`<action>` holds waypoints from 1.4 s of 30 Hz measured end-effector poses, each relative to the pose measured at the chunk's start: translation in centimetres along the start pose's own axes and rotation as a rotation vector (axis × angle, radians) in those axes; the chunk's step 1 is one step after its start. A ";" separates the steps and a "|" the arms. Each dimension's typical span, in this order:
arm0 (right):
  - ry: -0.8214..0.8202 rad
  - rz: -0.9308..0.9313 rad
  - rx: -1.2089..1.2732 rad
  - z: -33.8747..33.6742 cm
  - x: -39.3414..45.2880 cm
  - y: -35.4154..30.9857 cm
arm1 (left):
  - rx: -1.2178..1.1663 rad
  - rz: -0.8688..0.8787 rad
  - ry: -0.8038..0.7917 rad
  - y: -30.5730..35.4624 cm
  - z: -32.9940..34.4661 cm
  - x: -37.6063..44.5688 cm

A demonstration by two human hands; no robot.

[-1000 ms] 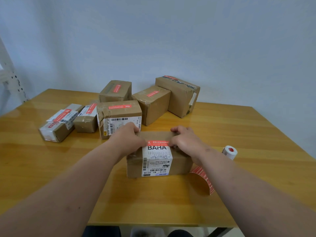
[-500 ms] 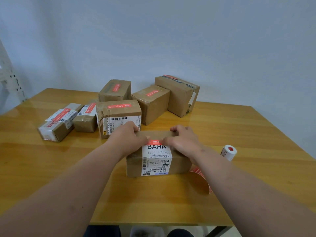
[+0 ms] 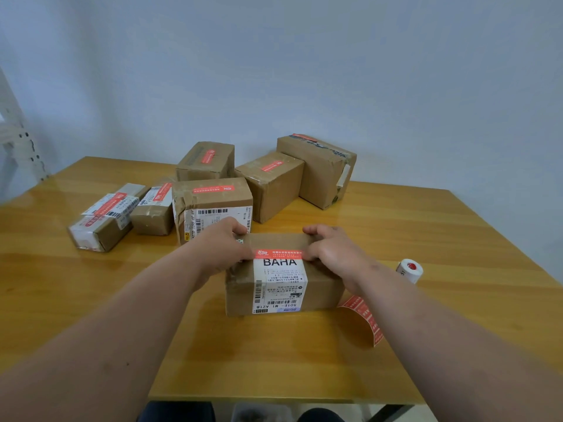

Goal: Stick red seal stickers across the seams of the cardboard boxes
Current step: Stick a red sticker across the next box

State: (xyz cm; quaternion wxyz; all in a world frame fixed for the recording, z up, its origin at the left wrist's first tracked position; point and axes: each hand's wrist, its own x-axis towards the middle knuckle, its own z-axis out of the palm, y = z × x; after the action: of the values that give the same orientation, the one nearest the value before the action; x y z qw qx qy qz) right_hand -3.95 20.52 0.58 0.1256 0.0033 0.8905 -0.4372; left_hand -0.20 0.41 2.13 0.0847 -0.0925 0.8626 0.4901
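Note:
A brown cardboard box point(image 3: 323, 288) with a white "BAHA" shipping label lies on the table in front of me. A red seal sticker point(image 3: 278, 254) runs along its top front edge, over the label's upper end. My left hand point(image 3: 221, 248) rests on the box's left top, its thumb pressing the sticker's left end. At the sticker's right end, the thumb of my right hand point(image 3: 332, 251) presses down in the same way. The fingers of both hands reach toward the box's far edge.
Several sealed boxes with red stickers stand behind, the nearest point(image 3: 211, 205) just beyond my left hand. A white sticker roll point(image 3: 409, 271) lies at the right. Its backing strip point(image 3: 362, 318) curls beside the box. The wooden table point(image 3: 426, 226) ends at a grey wall.
My thumbs met near the sticker's middle half a second ago and have since slid apart to its ends, uncovering most of the sticker. The box has not moved.

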 end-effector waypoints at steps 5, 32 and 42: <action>-0.002 -0.007 -0.060 0.3 -0.5 -0.5 | 0.033 0.005 0.019 0.2 0.2 -0.3; 0.194 0.138 0.364 -3.1 -1.7 -0.3 | -0.704 -0.244 0.229 -1.1 -2.0 -2.9; 0.212 0.120 0.353 -2.6 -3.4 -1.3 | -0.712 -0.153 0.258 -0.9 -1.9 -4.2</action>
State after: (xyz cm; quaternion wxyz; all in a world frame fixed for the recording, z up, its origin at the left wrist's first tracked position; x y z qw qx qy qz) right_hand -1.37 22.13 3.88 0.0547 0.1244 0.8066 -0.5753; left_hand 4.00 -1.36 3.29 -0.0254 -0.2411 0.6324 0.7357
